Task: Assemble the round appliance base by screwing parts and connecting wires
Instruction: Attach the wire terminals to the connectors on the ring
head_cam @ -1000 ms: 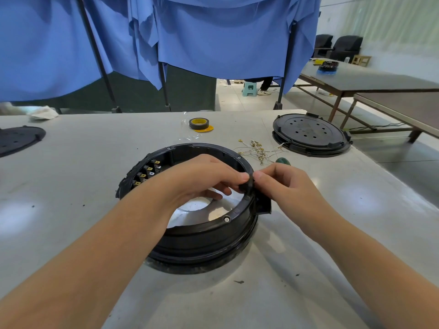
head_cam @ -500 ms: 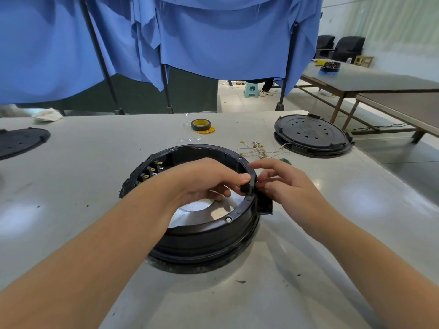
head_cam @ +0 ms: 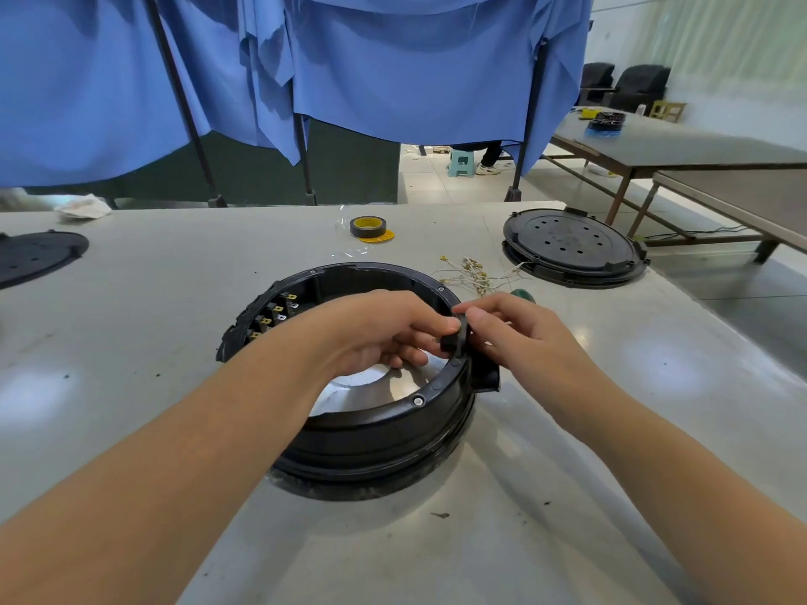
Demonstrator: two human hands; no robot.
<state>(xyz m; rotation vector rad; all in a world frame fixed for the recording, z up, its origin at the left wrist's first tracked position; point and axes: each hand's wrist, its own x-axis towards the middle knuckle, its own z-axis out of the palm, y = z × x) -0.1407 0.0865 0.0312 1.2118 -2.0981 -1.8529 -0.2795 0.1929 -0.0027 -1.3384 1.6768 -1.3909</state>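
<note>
A black round appliance base [head_cam: 375, 434] stands on the grey table [head_cam: 174, 272], open side up, with a row of metal terminals [head_cam: 273, 316] on its inner left wall. At its right rim sits a small black part [head_cam: 454, 338]. My left hand [head_cam: 384, 329] reaches inside the ring and pinches that part from the inner side. My right hand [head_cam: 519, 334] pinches it from the outer side, thumb on top. A black bracket [head_cam: 484, 373] sticks out from the rim just below my right hand. Loose wires with metal connectors [head_cam: 467, 275] lie behind the base.
A roll of tape [head_cam: 369, 227] lies at the table's far middle. One black round cover [head_cam: 572, 248] rests far right, another [head_cam: 35, 255] at the far left edge. A green tool handle [head_cam: 522, 294] peeks out behind my right hand. Blue curtains hang behind.
Both hands stay at the right rim; my right-hand fingers have shifted their pinch on the small black part, with the thumb now on top. The base has not moved.
</note>
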